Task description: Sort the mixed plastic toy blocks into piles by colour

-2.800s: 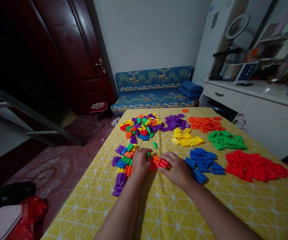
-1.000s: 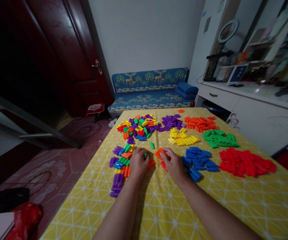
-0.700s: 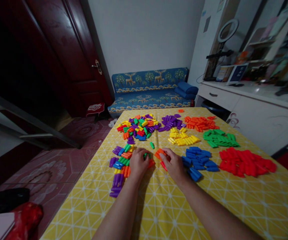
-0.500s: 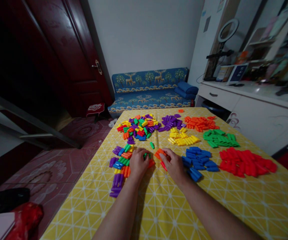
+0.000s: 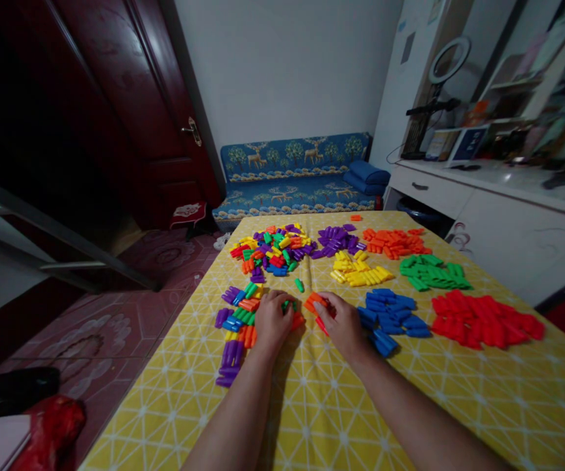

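Note:
Small bullet-shaped plastic pieces in several colours lie on the table. My left hand is closed, its fingers curled over a green piece; orange pieces show beside the thumb, partly covered. My right hand pinches orange pieces between thumb and fingers, and a red piece lies just below. A loose green piece sits between and beyond both hands. Left of my left hand is a patch of mixed pieces, purple ones nearest me. Blue pieces are piled right of my right hand.
Farther back are a mixed heap and purple, yellow, orange and green piles. Red pieces lie at right. A yellow patterned cloth covers the table; a blue sofa stands behind.
Both hands stay in nearly the same place and grip. The whole view shifts very slightly; no piece has visibly moved.

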`<state>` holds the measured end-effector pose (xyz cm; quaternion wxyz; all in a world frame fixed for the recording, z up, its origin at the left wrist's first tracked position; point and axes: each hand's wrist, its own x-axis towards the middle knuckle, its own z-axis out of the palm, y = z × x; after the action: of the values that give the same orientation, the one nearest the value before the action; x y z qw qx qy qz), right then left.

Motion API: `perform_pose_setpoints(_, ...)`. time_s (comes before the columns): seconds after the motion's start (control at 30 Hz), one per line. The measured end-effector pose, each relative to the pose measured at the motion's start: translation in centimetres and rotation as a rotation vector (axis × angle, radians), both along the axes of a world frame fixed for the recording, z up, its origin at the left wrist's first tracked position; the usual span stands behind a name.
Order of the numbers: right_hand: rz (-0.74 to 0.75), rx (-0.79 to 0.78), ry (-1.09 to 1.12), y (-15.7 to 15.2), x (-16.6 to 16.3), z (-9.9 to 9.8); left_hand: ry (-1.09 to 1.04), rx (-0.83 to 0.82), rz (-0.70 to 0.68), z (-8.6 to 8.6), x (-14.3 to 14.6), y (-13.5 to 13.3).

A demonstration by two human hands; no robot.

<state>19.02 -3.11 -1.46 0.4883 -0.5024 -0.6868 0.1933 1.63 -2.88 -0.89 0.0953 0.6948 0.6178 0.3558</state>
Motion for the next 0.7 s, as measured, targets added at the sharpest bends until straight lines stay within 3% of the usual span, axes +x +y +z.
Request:
perform_pose_setpoints(0.17,-0.031,0.013,0.061,-0.3,0.0,0.0,-0.005,-0.003,0.007,0.2,0.1,-0.1)
perform_pose_setpoints(0.3,-0.086,-0.026,0.195,0.6,1.6,1.2,-0.007,-0.017,0.011,0.4,0.2,-0.3)
perform_pose_setpoints(0.47,-0.283,0.001,0.285,6.6,8.5,2.7,-0.012,-0.034,0.019,0.6,0.2,-0.3)
perform_pose_setpoints(0.57,-0.485,-0.037,0.122,11.2,13.6,2.9,-0.015,-0.035,0.021,0.6,0.3,-0.2)
perform_pose_setpoints(0.7,-0.487,-0.079,0.024,14.7,18.1,2.8,-0.008,-0.040,0.023,0.6,0.3,-0.2)
